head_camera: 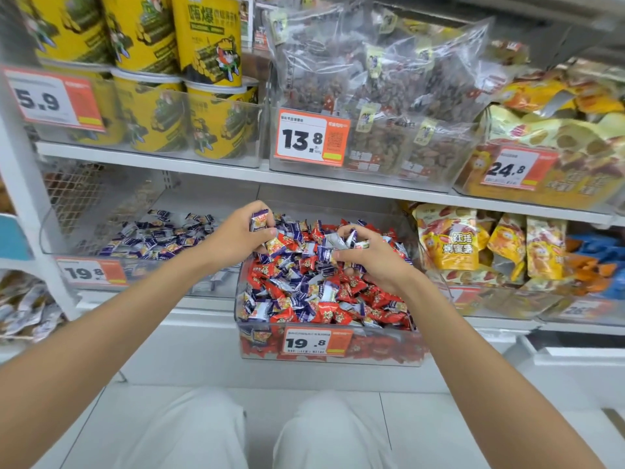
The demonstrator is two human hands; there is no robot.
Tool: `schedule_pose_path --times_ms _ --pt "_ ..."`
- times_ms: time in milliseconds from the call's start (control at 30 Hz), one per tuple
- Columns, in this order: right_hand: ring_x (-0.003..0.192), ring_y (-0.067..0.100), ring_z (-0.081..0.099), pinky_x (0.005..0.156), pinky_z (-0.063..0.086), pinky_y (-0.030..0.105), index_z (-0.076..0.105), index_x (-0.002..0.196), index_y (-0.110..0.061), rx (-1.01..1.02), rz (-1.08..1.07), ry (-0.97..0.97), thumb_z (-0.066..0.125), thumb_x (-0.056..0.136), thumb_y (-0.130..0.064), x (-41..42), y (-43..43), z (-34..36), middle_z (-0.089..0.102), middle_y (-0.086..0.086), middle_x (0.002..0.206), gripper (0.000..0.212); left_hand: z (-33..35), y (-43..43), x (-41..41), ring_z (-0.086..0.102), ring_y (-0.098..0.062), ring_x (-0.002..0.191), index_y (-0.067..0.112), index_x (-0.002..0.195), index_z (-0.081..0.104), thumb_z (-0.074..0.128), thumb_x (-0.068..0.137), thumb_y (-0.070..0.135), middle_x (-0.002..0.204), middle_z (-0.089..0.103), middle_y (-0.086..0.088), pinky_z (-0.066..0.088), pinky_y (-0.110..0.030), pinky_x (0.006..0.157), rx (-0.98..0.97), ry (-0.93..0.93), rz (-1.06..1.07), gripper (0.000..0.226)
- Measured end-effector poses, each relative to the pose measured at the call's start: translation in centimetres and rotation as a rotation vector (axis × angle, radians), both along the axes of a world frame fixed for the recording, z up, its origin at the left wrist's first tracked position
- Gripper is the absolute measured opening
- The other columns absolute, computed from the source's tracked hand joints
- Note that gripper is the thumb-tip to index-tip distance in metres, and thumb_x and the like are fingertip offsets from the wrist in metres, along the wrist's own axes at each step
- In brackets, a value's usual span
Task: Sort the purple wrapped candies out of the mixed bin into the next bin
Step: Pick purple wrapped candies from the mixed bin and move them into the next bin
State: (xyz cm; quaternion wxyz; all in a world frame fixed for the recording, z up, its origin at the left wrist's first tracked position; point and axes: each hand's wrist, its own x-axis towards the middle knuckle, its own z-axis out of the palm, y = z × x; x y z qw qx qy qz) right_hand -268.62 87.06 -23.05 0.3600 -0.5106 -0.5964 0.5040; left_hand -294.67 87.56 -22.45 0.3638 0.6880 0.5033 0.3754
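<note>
A clear mixed bin [247, 336] on the lower shelf holds red and purple wrapped candies [304, 292] heaped together. To its left stands a clear bin [50, 245] with only purple wrapped candies [152, 235] in it. My left hand [236, 236] hovers over the mixed bin's back left corner and grips a bunch of purple candies, one sticking up between the fingers. My right hand [368, 255] is over the middle of the heap, fingers curled round several purple candies.
Bags of yellow and orange snacks [473, 242] fill the bin to the right. The upper shelf [203, 170] carries yellow tubs [209, 106], clear bags of dried fruit [389, 96] and price tags. My knees [270, 431] are below, on a pale tiled floor.
</note>
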Motion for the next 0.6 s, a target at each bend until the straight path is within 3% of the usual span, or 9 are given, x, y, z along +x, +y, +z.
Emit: schedule_pose_path --times_ms 67,167,200,267,367,433,500,600 --pt "0.064 0.016 0.061 0.056 0.049 0.024 0.061 0.091 -0.016 0.049 -0.006 -0.061 0.073 0.082 0.002 0.5 -0.3 0.3 0.050 0.009 0.127 0.023 0.0 0.0 0.3 0.055 -0.012 0.063 0.008 0.094 0.051 0.057 0.096 0.015 0.092 0.055 -0.016 0.052 -0.026 0.064 0.022 0.007 0.016 0.009" --pt "0.058 0.008 0.063 0.057 0.050 0.021 0.060 0.098 -0.010 0.100 0.013 -0.140 0.071 0.084 0.001 -0.1 -1.1 1.1 0.054 0.005 0.123 0.021 -0.1 0.0 -0.5 0.057 -0.013 0.062 0.010 0.093 0.051 0.057 0.096 0.014 0.089 0.055 -0.012 0.052 -0.037 0.066 0.009 -0.024 0.061 0.009" --pt "0.056 0.006 0.062 0.057 0.050 0.020 0.060 0.099 -0.010 0.111 0.015 -0.152 0.071 0.085 0.001 -0.6 -1.3 1.4 0.055 0.002 0.119 0.021 -0.1 0.0 -0.9 0.054 -0.016 0.064 0.010 0.091 0.051 0.057 0.096 0.013 0.088 0.054 -0.012 0.054 -0.034 0.066 0.006 -0.040 0.073 0.008" --pt "0.057 0.011 0.062 0.060 0.050 0.022 0.060 0.099 -0.012 0.149 0.034 -0.185 0.070 0.085 -0.001 -1.9 -1.6 2.0 0.057 -0.002 0.111 0.021 -0.2 -0.1 -2.0 0.053 -0.018 0.064 0.010 0.091 0.050 0.056 0.097 0.011 0.086 0.053 -0.013 0.055 -0.035 0.067 -0.005 -0.089 0.105 0.008" --pt "0.057 0.019 0.058 0.063 0.046 0.035 0.060 0.100 -0.015 0.195 0.120 -0.207 0.070 0.086 -0.003 -4.9 -1.5 2.6 0.059 -0.004 0.100 0.021 -0.8 0.0 -4.7 0.054 -0.012 0.052 0.010 0.091 0.048 0.055 0.097 0.009 0.081 0.053 -0.008 0.047 -0.024 0.052 -0.014 -0.135 0.174 0.009" --pt "0.057 0.020 0.054 0.057 0.041 0.033 0.059 0.099 -0.017 0.235 0.182 -0.249 0.070 0.086 -0.003 -7.7 -0.9 2.8 0.058 -0.005 0.093 0.022 -1.7 0.7 -7.1 0.053 -0.011 0.052 0.013 0.088 0.049 0.056 0.096 0.009 0.077 0.053 -0.006 0.044 -0.029 0.055 -0.033 -0.141 0.228 0.012" --pt "0.059 0.019 0.049 0.054 0.036 0.029 0.058 0.096 -0.020 0.296 0.251 -0.321 0.070 0.086 -0.003 -11.1 0.1 2.8 0.057 -0.004 0.094 0.024 -2.6 1.5 -9.8 0.050 -0.017 0.057 0.014 0.085 0.048 0.056 0.096 0.008 0.077 0.052 -0.007 0.045 -0.034 0.060 -0.060 -0.161 0.283 0.015" --pt "0.061 0.015 0.051 0.060 0.038 0.030 0.056 0.097 -0.020 0.336 0.329 -0.405 0.068 0.085 -0.001 -16.5 2.9 2.1 0.055 -0.004 0.104 0.025 -3.8 3.2 -14.2 0.043 -0.015 0.050 0.013 0.084 0.047 0.055 0.096 0.006 0.070 0.050 -0.006 0.038 -0.026 0.051 -0.093 -0.138 0.374 0.016"
